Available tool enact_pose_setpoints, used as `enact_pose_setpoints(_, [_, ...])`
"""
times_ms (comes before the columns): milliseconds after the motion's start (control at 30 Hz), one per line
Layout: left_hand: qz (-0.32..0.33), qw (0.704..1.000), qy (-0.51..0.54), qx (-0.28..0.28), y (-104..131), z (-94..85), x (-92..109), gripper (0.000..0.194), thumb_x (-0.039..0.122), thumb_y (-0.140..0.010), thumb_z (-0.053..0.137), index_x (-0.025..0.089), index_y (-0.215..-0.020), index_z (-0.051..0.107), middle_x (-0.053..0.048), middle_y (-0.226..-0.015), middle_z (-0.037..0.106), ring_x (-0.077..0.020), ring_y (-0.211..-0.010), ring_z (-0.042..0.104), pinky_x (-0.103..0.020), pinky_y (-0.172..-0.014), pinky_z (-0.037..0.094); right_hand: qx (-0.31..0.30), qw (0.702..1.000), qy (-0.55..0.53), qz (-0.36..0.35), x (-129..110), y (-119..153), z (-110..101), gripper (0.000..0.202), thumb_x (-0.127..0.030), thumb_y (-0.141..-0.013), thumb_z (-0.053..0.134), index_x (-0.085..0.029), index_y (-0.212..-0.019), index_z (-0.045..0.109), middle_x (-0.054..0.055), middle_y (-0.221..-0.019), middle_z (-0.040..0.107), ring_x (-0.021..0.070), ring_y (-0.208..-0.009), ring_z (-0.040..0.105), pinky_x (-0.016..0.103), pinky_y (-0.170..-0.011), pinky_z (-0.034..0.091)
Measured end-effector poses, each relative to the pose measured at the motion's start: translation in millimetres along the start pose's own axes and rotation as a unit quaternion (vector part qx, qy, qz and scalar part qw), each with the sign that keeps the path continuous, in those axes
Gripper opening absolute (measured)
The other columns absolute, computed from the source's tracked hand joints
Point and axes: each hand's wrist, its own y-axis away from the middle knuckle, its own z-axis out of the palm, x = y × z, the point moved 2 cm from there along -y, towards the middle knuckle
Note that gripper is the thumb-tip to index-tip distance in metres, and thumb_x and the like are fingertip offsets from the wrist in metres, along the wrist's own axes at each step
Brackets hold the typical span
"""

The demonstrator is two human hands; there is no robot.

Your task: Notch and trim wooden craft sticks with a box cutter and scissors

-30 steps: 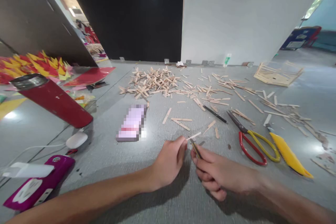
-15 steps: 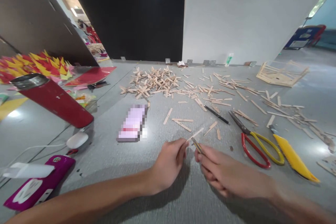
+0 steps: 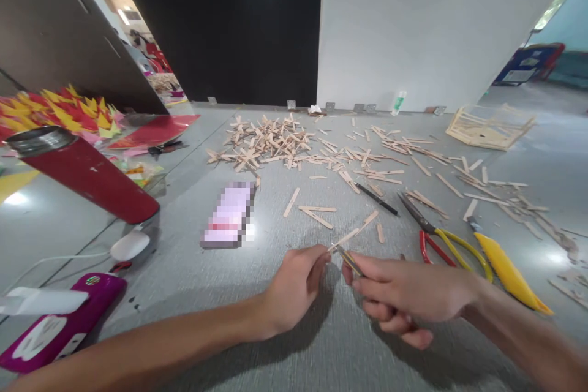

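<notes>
Between the closed fingertips of my left hand (image 3: pixel 294 288) is a thin wooden craft stick (image 3: pixel 347 237), its free end pointing up and right. My right hand (image 3: pixel 408 291) grips a slim cutter knife (image 3: pixel 351 262), dark with a yellowish edge; its lower fingers are curled loosely below. The knife's tip meets the stick close to my left fingertips. Just beyond my hands lie several loose craft sticks (image 3: pixel 316 209) and a black pen (image 3: pixel 377 198). Scissors (image 3: pixel 427 231) with red and yellow handles lie beyond my right wrist, which partly covers them.
A heap of craft sticks (image 3: pixel 271 142) spreads before the panels. On the right are a yellow-handled saw (image 3: pixel 512 272) and a stick frame (image 3: pixel 482 128). Leftward lie a phone (image 3: pixel 229 214), a red flask (image 3: pixel 92 177), a white mouse-shaped item (image 3: pixel 130 245) and a purple power bank (image 3: pixel 64 321).
My right hand has turned and its lower fingers have loosened outward. The knife tip has come onto the stick, close to my left fingertips. The view has shifted slightly.
</notes>
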Motion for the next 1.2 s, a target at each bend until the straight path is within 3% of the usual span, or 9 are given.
enact_pose_setpoints(167, [0.003, 1.000, 0.010, -0.006, -0.2, -3.8, 1.8, 0.042, 0.039, -0.114, 0.036, 0.021, -0.081, 0.054, 0.003, -0.068, 0.056, -0.0119, -0.056, 0.043, -0.026, -0.061, 0.037, 0.070, 0.989, 0.001, -0.133, 18.2, -32.8, 24.5, 0.046, -0.069, -0.107, 0.054, -0.031, -0.126, 0.034, -0.014, -0.072, 0.041, 0.0063, -0.046, 0.036, 0.020, -0.047, 0.052])
enact_pose_setpoints(233, [-0.002, 1.000, 0.009, 0.001, -0.7, -4.5, 1.9, 0.042, 0.038, -0.114, 0.036, 0.021, -0.080, 0.053, 0.005, -0.065, 0.052, -0.0118, -0.055, 0.040, -0.026, -0.060, 0.036, 0.057, 0.991, -0.021, -0.115, 14.4, -28.7, 20.0, 0.043, -0.066, -0.106, 0.057, -0.032, -0.121, 0.036, -0.014, -0.071, 0.039, 0.0056, -0.046, 0.033, 0.016, -0.043, 0.045])
enact_pose_setpoints(333, [-0.012, 1.000, 0.000, 0.016, -1.3, -3.5, 0.8, 0.041, 0.036, -0.112, 0.038, 0.022, -0.076, 0.048, 0.007, -0.061, 0.040, -0.0120, -0.055, 0.032, -0.026, -0.059, 0.032, -0.031, 0.997, -0.057, -0.036, 0.3, -9.1, -1.4, 0.035, -0.057, -0.105, 0.063, -0.032, -0.105, 0.039, -0.015, -0.065, 0.032, 0.0045, -0.045, 0.015, 0.009, -0.036, 0.019])
enact_pose_setpoints(433, [-0.013, 1.000, -0.005, 0.016, -1.4, -1.4, -0.8, 0.038, 0.034, -0.110, 0.040, 0.023, -0.074, 0.044, 0.008, -0.061, 0.038, -0.0121, -0.055, 0.031, -0.026, -0.058, 0.031, -0.085, 0.994, -0.062, -0.003, -6.2, 2.0, -15.7, 0.038, -0.057, -0.102, 0.069, -0.032, -0.104, 0.040, -0.016, -0.061, 0.029, 0.0045, -0.045, 0.009, 0.010, -0.037, 0.011])
enact_pose_setpoints(533, [-0.011, 1.000, -0.003, 0.018, -1.0, -1.8, -0.6, 0.037, 0.034, -0.111, 0.039, 0.023, -0.076, 0.047, 0.007, -0.063, 0.043, -0.0126, -0.056, 0.036, -0.027, -0.061, 0.034, -0.055, 0.995, -0.072, -0.035, 2.8, -9.4, -3.2, 0.041, -0.063, -0.102, 0.067, -0.032, -0.105, 0.040, -0.015, -0.064, 0.032, 0.0050, -0.046, 0.015, 0.011, -0.040, 0.017])
enact_pose_setpoints(700, [-0.003, 1.000, 0.011, 0.008, 0.1, -5.3, 3.3, 0.042, 0.039, -0.114, 0.035, 0.021, -0.080, 0.052, 0.003, -0.069, 0.057, -0.0132, -0.059, 0.046, -0.026, -0.064, 0.040, 0.090, 0.987, -0.030, -0.129, 16.1, -32.9, 29.9, 0.040, -0.069, -0.109, 0.048, -0.031, -0.105, 0.037, -0.013, -0.069, 0.040, 0.0067, -0.050, 0.028, 0.016, -0.046, 0.035])
enact_pose_setpoints(933, [0.002, 1.000, 0.003, 0.016, 1.5, -2.4, 0.6, 0.036, 0.033, -0.110, 0.040, 0.022, -0.077, 0.050, 0.007, -0.062, 0.041, -0.0124, -0.056, 0.036, -0.026, -0.058, 0.033, -0.050, 0.999, -0.019, -0.003, -0.9, -2.5, -5.6, 0.034, -0.059, -0.106, 0.061, -0.032, -0.108, 0.042, -0.015, -0.064, 0.030, 0.0053, -0.046, 0.014, 0.014, -0.039, 0.012])
enact_pose_setpoints(1033, [0.004, 1.000, 0.001, 0.016, 2.5, -1.5, 0.6, 0.036, 0.031, -0.111, 0.040, 0.021, -0.079, 0.052, 0.005, -0.065, 0.047, -0.0127, -0.057, 0.040, -0.026, -0.061, 0.036, -0.003, 0.999, 0.018, -0.039, 3.3, -6.0, -3.9, 0.032, -0.059, -0.110, 0.055, -0.031, -0.108, 0.040, -0.014, -0.067, 0.037, 0.0052, -0.047, 0.024, 0.013, -0.039, 0.024])
enact_pose_setpoints(1200, [0.010, 1.000, 0.011, 0.009, 3.4, -4.0, 4.4, 0.040, 0.036, -0.114, 0.036, 0.021, -0.081, 0.054, 0.002, -0.071, 0.059, -0.0132, -0.061, 0.049, -0.026, -0.066, 0.041, 0.070, 0.990, -0.002, -0.122, 21.6, -36.3, 31.0, 0.037, -0.066, -0.110, 0.047, -0.031, -0.111, 0.036, -0.013, -0.070, 0.041, 0.0062, -0.050, 0.029, 0.015, -0.043, 0.035])
